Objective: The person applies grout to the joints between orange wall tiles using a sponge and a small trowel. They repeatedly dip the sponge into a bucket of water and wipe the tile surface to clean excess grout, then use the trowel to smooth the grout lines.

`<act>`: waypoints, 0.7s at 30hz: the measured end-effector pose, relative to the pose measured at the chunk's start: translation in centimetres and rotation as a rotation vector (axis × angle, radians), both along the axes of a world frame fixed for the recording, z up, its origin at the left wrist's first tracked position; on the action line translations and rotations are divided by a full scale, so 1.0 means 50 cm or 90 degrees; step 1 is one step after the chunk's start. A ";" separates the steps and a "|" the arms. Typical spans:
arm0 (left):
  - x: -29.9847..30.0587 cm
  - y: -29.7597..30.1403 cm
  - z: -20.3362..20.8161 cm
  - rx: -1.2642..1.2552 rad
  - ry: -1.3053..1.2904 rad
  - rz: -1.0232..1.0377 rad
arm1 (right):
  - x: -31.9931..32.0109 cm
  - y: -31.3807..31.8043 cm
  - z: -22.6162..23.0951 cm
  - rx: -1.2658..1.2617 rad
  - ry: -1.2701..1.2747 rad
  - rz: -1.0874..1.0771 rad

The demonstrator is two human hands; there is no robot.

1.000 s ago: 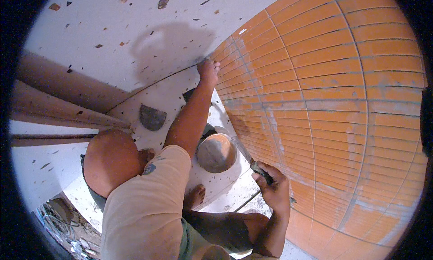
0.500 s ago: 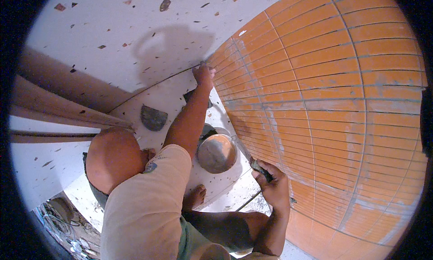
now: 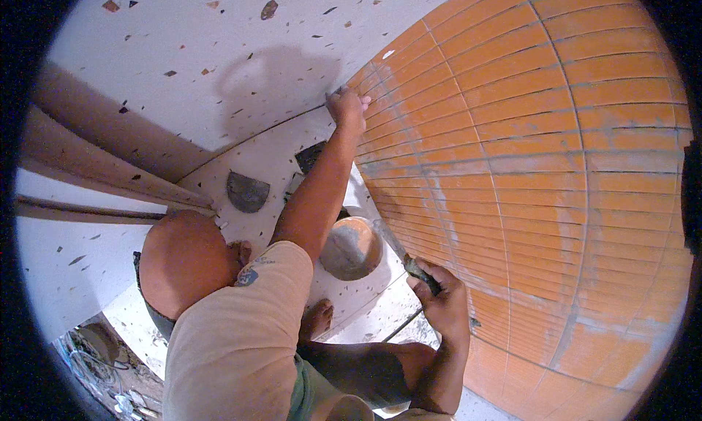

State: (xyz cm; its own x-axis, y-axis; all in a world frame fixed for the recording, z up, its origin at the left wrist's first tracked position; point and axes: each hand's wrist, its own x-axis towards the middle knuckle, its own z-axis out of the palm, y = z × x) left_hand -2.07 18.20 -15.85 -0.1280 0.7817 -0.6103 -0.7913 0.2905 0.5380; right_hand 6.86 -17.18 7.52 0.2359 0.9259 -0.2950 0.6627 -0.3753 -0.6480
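Beside the orange tiled wall [image 3: 526, 165], the left hand [image 3: 347, 108] has shifted slightly tileward, suggesting work at the wall's edge; whether it grips anything is unclear. The right hand [image 3: 444, 304] holds a dark-handled tool [image 3: 412, 266] near the bucket [image 3: 327, 256].

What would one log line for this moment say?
Left hand: beside orange wall | Right hand: grips dark-handled tool | Nearby: round container, dark half-round piece

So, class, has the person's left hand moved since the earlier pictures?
Yes: judged against the white mark on the orange wall, the left hand has shifted rightward and slightly up, nearer that mark.
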 end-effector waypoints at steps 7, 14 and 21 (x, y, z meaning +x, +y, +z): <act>0.008 -0.050 0.080 0.143 -0.111 0.051 | 0.011 -0.034 0.007 0.034 -0.055 0.020; -0.099 -0.139 -0.060 0.345 0.862 -0.433 | 0.058 -0.019 -0.060 -0.100 0.008 -0.017; -0.114 -0.173 -0.197 1.005 1.307 -0.408 | 0.059 -0.016 -0.288 -0.245 -0.312 0.258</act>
State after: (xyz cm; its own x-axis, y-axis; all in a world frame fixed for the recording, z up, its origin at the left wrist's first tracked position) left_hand -7.79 9.57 -25.69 0.7367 0.4616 0.4941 0.5071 -0.8606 0.0479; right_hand 9.78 -17.98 -6.88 0.0854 0.8204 -0.5654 0.9769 -0.1806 -0.1145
